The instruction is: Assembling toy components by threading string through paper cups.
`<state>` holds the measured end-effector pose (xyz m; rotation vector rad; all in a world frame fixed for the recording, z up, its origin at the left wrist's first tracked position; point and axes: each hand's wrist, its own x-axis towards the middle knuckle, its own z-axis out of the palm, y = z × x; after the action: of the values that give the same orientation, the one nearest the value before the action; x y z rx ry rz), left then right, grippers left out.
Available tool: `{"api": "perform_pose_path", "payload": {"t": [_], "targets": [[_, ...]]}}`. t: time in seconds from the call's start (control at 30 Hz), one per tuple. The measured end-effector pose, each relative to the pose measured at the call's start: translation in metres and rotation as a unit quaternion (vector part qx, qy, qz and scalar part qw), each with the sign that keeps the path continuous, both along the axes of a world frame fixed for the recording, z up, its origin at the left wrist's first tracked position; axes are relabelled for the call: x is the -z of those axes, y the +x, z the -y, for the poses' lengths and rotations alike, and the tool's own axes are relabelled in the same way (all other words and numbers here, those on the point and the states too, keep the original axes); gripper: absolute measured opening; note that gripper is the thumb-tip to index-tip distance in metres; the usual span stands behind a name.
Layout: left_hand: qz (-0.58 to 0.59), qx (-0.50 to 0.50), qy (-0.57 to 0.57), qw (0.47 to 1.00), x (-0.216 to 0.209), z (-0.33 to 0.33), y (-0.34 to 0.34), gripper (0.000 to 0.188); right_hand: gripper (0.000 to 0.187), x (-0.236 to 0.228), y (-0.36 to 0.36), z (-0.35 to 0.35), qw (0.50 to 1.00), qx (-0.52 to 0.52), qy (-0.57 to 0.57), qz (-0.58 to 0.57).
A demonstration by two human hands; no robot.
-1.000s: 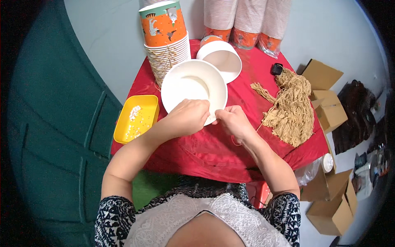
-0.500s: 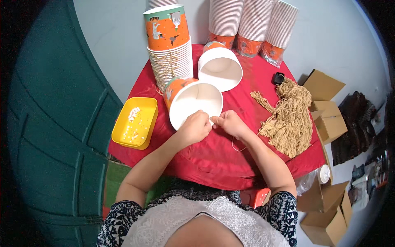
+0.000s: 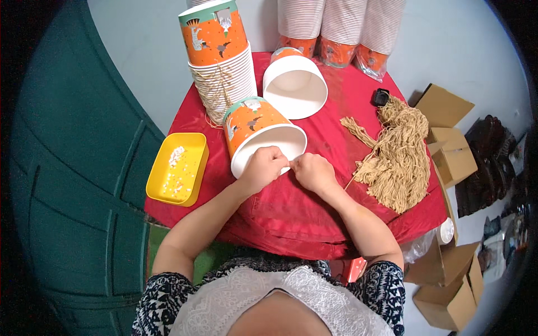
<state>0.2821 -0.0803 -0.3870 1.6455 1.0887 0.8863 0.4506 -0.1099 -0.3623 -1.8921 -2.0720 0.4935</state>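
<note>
An orange and green printed paper bucket [image 3: 255, 120] lies tilted on its side on the red cloth, its white mouth facing me. My left hand [image 3: 263, 169] is closed at the near rim, thumb and finger pinching there. Just right of it, my right hand [image 3: 314, 172] is closed too, its fingertips meeting those of the left at the rim. A thin beige string [image 3: 350, 182] shows beside my right wrist; its end in the fingers is hidden. Behind lies a second paper bucket [image 3: 295, 87], also on its side with its white inside showing.
A yellow tray [image 3: 197, 182] with small white bits stands at left. Behind it rises a bucket stack [image 3: 223, 84] with strings hanging down. A beige string bundle [image 3: 400, 157] lies at right, near a small black object [image 3: 380, 97]. Wrapped stacks [image 3: 342, 28] line the back; cardboard boxes [image 3: 453, 157] stand right.
The bucket has tipped so more of its printed side shows. My right hand has turned knuckles-up and stays close to the left. The string loop under my right wrist is no longer visible.
</note>
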Motion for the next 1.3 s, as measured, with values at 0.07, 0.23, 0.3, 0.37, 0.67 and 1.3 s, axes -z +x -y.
{"api": "perform_pose_path", "payload": {"t": [0.07,0.23,0.3,0.37,0.67,1.3], "targets": [[0.097,0.018,-0.117,0.988,-0.009,0.003,0.001,0.016,0.023,-0.001,0.000,0.003,1.000,-0.004,0.010,0.013],[0.114,0.001,-0.124,0.986,-0.004,0.005,0.002,0.017,0.020,0.006,0.000,0.010,0.996,-0.032,0.071,0.048],[0.090,-0.006,-0.118,0.989,-0.001,0.006,0.003,0.018,0.022,0.006,0.001,0.017,0.991,-0.075,0.092,0.069],[0.112,-0.012,-0.109,0.988,0.002,0.006,0.004,0.019,0.025,0.007,0.002,0.021,0.987,-0.120,0.099,0.036],[0.026,0.037,-0.070,0.997,0.005,0.009,-0.005,0.012,0.016,0.011,0.009,0.017,0.950,-0.199,0.159,-0.181],[-0.015,0.012,0.073,0.997,0.026,0.012,0.000,0.007,0.024,-0.015,0.006,0.031,0.837,-0.453,0.227,-0.208]]}}
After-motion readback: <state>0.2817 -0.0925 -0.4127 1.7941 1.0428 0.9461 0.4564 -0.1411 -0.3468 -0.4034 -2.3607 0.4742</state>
